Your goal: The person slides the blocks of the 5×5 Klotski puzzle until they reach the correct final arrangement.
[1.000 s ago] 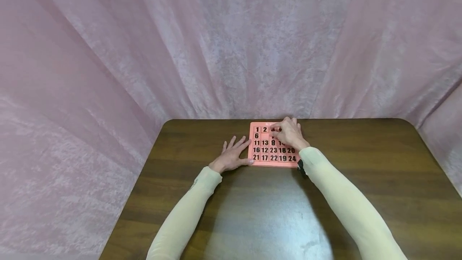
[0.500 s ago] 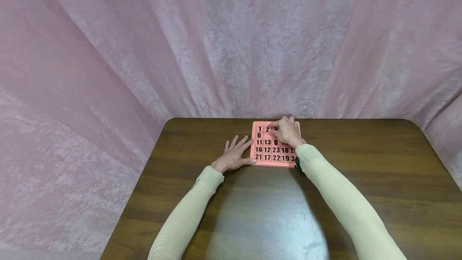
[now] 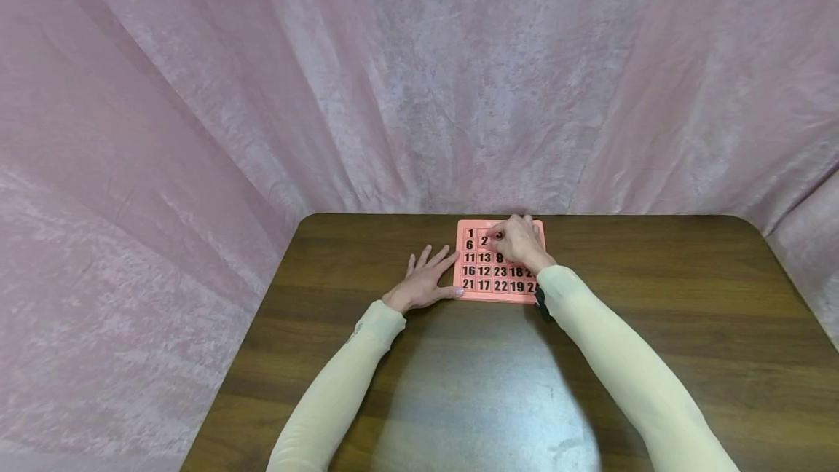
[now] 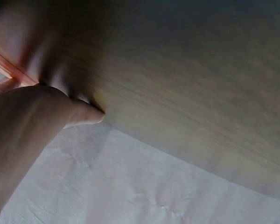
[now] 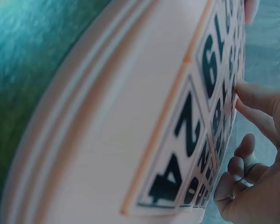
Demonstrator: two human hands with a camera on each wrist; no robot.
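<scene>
A pink sliding number puzzle (image 3: 494, 298) lies near the table's far edge, its black-numbered tiles set in a square frame. My left hand (image 3: 422, 288) spreads its fingers along the left side, index fingertip and thumb at the frame. In the left wrist view that hand (image 4: 35, 109) shows against the wood, with a bit of pink rim behind. The right hand (image 3: 522, 240) covers the upper right tiles; its thumb and index fingertips touch the 2 tile (image 3: 483, 241), below a blank cell. The right wrist view shows this hand (image 5: 256, 191) with the other fingers curled.
The brown wooden table (image 3: 668, 297) carries the puzzle, with glare across its front middle. A pink velvet curtain (image 3: 459, 93) hangs behind the far edge and along the left side. A black device (image 3: 542, 303) sits under the right wrist.
The 2 tile has slid down from the top row into the second row, leaving a blank cell above. My right fingertips have moved left onto it; the left hand stays at the frame.
</scene>
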